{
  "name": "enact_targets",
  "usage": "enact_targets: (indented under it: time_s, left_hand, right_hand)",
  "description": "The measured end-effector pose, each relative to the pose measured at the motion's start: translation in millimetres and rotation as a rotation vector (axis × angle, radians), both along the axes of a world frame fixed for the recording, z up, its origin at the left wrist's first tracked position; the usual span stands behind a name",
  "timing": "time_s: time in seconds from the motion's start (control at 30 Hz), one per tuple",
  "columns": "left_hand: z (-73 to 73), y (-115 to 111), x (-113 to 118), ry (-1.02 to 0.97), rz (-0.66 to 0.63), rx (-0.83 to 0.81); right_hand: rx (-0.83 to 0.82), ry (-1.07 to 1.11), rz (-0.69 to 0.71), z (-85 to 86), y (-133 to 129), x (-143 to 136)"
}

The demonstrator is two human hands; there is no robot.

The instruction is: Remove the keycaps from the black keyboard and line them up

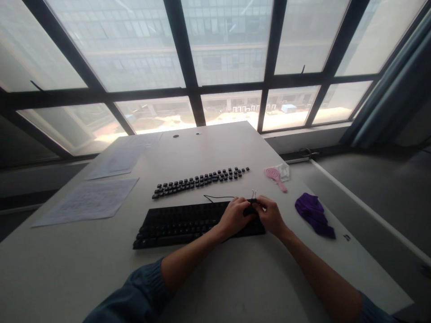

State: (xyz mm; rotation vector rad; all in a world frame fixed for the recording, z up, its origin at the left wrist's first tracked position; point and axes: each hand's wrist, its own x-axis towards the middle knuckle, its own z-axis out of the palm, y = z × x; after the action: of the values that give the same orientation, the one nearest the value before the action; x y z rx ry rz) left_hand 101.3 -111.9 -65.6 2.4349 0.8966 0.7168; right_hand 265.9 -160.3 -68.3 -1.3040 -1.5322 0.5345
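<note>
A black keyboard [182, 224] lies in front of me, its upper rows bare of keycaps and its lower rows still capped. Over its right end my two hands meet. The fingers of my left hand [237, 214] and my right hand [269, 214] are closed round the dark handle of a small keycap puller, whose wire prongs [254, 194] point up and away from me. Whether a keycap is also between my fingers is hidden. Beyond the keyboard, loose black keycaps [202, 180] stand in slanting rows.
A thin cable [218, 197] runs behind the keyboard. To the right lie a pink hairbrush [276, 178] on a clear wrapper, a purple cloth [313, 214] and a small black item [346, 237] near the table's edge. Paper sheets [90, 202] cover the left side.
</note>
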Motion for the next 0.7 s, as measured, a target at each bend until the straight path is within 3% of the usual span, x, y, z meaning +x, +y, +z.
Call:
enact_targets:
  time_s: [0.2,0.5,0.7]
  left_hand:
    - [-0.9,2.5,4.8,0.033,0.027,0.024]
    - [-10.2,-4.5,11.1,0.075,-0.042,0.128]
    - [-1.8,-7.3,9.9,-0.022,-0.020,0.104]
  right_hand:
    - [0.142,-0.010,-0.042,-3.8,-4.9,-10.4]
    - [0.206,0.082,-0.117,-10.2,-6.0,-20.1]
    - [0.193,0.098,-0.198,-3.5,-7.0,-19.4]
